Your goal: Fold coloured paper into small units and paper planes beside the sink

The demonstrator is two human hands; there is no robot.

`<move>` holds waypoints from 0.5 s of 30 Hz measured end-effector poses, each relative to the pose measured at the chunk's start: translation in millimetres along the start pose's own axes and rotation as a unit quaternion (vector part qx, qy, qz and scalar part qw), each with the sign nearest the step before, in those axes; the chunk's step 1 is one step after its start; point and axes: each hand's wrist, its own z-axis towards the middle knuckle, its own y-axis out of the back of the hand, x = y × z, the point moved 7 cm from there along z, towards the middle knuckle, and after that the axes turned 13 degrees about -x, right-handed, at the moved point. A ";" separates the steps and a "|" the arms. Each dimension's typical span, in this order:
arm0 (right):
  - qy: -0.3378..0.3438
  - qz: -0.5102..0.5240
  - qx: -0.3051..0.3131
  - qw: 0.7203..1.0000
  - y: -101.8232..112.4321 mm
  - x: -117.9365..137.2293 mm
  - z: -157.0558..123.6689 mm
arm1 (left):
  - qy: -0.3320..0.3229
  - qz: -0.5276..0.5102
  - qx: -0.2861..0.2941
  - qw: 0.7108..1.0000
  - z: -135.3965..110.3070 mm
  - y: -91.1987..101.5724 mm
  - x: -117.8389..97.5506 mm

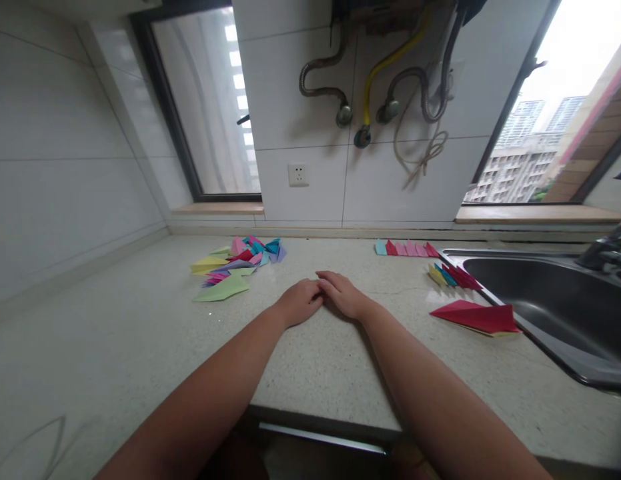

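My left hand rests on the counter with its fingers curled in, and no object shows in it. Touching its fingertips is my right hand, whose fingers are stretched out and lie partly over the left ones. To the left lies a loose pile of folded paper planes in green, yellow, pink, blue and purple. On the right, a row of small paper planes runs along the back. Nearer are a slanted row of yellow, blue and dark red planes and a larger red paper plane.
The speckled counter carries everything. A steel sink with a faucet is set in at the right. Behind stand a tiled wall with a socket, hanging pipes and two windows. A drawer edge shows below the counter.
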 end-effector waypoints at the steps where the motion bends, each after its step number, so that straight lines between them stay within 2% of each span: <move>1: -0.001 0.002 -0.005 1.000 0.3 -2.3 0.8 | -0.016 0.013 0.005 1.000 -0.2 -0.1 -0.9; 4: -0.001 0.008 -0.016 1.000 2.3 -5.3 1.9 | -0.032 0.069 0.014 0.997 2.4 5.6 7.1; 6: 0.003 0.011 -0.012 1.000 3.0 -4.6 1.8 | -0.006 0.118 0.000 0.993 7.2 17.9 25.6; 8: 0.005 0.010 -0.006 1.000 3.3 -3.8 1.5 | 0.049 0.161 -0.027 0.985 12.6 37.7 55.0; 10: 0.004 0.008 -0.004 1.000 3.3 -4.0 1.5 | 0.136 0.200 -0.056 0.969 15.0 63.7 93.8; 15: 0.005 0.011 -0.007 1.000 1.3 -8.2 3.0 | 0.207 0.211 -0.078 0.952 12.0 121.0 167.7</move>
